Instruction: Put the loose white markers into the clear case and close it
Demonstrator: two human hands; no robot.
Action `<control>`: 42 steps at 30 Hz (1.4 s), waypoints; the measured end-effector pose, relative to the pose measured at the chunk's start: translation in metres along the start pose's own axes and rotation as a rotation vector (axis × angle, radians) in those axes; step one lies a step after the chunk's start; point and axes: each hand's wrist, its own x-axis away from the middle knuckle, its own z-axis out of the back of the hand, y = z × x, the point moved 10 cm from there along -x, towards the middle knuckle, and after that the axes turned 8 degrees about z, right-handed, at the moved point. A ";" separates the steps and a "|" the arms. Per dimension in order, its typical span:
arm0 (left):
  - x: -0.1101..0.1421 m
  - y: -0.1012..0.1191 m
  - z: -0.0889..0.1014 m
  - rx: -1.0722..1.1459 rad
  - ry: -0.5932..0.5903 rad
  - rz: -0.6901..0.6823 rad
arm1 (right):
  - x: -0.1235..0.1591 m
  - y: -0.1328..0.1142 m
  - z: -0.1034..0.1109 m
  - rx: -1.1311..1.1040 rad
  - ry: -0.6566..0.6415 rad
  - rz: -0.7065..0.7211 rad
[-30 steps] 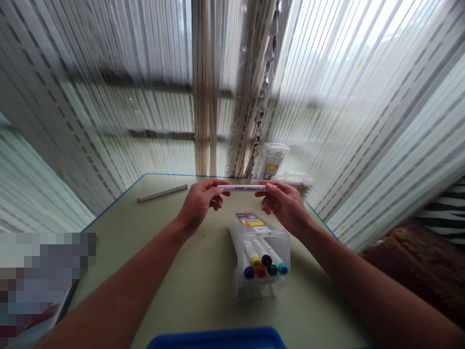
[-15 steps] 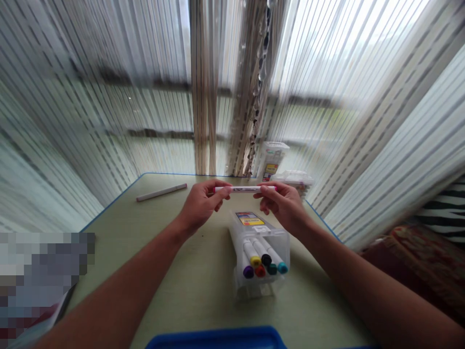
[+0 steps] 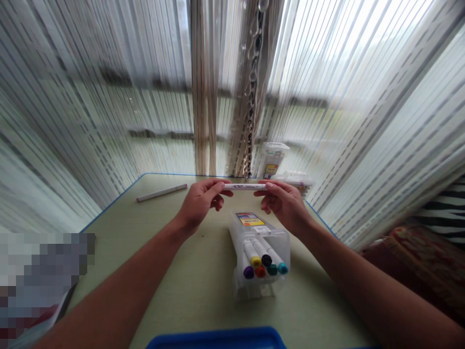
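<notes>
A white marker point(image 3: 244, 186) with dark print is held level above the far part of the table, its two ends between my hands. My left hand point(image 3: 203, 201) pinches its left end, and my right hand point(image 3: 283, 199) pinches the right end, where a little pink shows. Below the hands lies an open clear plastic case point(image 3: 235, 242), its mouth towards me. Inside are several white markers with coloured caps, such as a yellow cap point(image 3: 256, 262) and a purple cap point(image 3: 249, 272). Left of my left hand another white marker point(image 3: 162, 193) with pink ends rests on the table.
The pale green table point(image 3: 189, 281) has a blue edge. At its back right stand a clear upright case point(image 3: 273, 160) and a second clear case point(image 3: 303, 179) of markers. A blue tray-like rim point(image 3: 218, 338) is at the near edge. String curtains point(image 3: 145, 97) hang behind.
Both hands stay in nearly the same place with the marker between them. Their grip on its ends shifts slightly, and less pink shows than half a second ago. The curtain's bead string has swung left.
</notes>
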 end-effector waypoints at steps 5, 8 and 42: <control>0.001 0.000 0.001 0.047 0.005 0.017 | -0.001 0.000 0.001 -0.007 0.000 -0.012; 0.000 -0.001 0.001 0.068 0.004 0.023 | -0.001 -0.001 0.001 -0.012 0.006 -0.019; -0.001 0.002 0.000 -0.042 -0.004 -0.033 | 0.000 0.001 0.000 0.005 0.003 -0.006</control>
